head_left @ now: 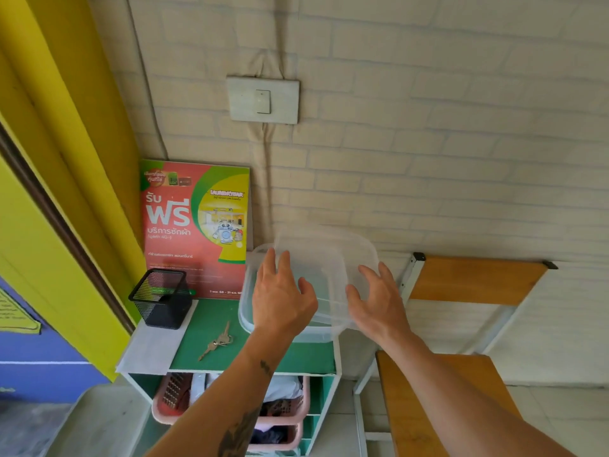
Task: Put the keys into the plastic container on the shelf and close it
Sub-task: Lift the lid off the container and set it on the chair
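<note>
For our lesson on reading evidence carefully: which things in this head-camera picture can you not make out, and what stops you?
- Inside of the container: head view, hidden by the left hand, the right hand and the motion-blurred lid.
- Small print low on the poster: too small and soft.
- Contents of the pink baskets: covered by the left forearm and the shelf top.
- How many keys: too small.

A black mesh pen holder [161, 296] stands before a red poster [194, 225], under a wall switch [263, 100].
</note>
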`<state>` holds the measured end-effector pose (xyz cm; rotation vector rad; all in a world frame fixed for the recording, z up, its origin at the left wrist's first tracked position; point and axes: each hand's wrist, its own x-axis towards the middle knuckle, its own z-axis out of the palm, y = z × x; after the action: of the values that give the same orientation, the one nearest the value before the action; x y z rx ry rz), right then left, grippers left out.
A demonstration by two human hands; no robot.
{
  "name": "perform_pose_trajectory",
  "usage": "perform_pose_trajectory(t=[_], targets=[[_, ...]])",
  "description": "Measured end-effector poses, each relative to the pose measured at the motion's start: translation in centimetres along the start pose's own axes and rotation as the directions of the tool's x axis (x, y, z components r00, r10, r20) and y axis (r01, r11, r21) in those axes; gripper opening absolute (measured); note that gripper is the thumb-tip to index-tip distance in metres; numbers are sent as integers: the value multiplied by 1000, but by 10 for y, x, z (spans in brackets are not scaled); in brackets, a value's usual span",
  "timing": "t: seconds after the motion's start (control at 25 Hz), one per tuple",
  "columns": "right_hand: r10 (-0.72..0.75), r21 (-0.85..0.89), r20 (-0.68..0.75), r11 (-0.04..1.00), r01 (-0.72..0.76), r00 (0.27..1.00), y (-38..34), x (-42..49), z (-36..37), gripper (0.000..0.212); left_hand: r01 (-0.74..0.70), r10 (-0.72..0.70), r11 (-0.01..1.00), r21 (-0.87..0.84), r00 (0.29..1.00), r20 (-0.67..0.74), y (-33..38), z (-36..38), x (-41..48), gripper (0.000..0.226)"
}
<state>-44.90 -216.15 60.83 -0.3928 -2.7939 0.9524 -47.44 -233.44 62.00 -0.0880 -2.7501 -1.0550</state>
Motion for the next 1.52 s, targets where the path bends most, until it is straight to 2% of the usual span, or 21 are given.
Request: perform_pose_trajectory(t=[0.4,0.64,0.8,1.08,1.28,1.52], targets=[[77,-26,-97,996,-80,992,125,-28,-86,59,-84,94,993,-84,988,123,99,90,-65,63],[110,-42,-30,993,-111,994,220,-49,-118,60,-33,39,999,-38,983,177,154,158,-122,64],[121,-59,67,991,-117,990,271,-60,-113,59,34,-41,999,32,966,254,157,201,-149,66],[202,-161,209,972,-170,957,349,-61,-55,58,156,-202,979,129,816,542,102,281,-163,78],[261,-223,236,952,-209,936,412,-55,3,55,171,-221,975,140,745,630,54,352,-169,76],[334,-252,270,930,-269,903,477,-58,58,56,154,-254,967,202,639,727,8,425,-179,87]])
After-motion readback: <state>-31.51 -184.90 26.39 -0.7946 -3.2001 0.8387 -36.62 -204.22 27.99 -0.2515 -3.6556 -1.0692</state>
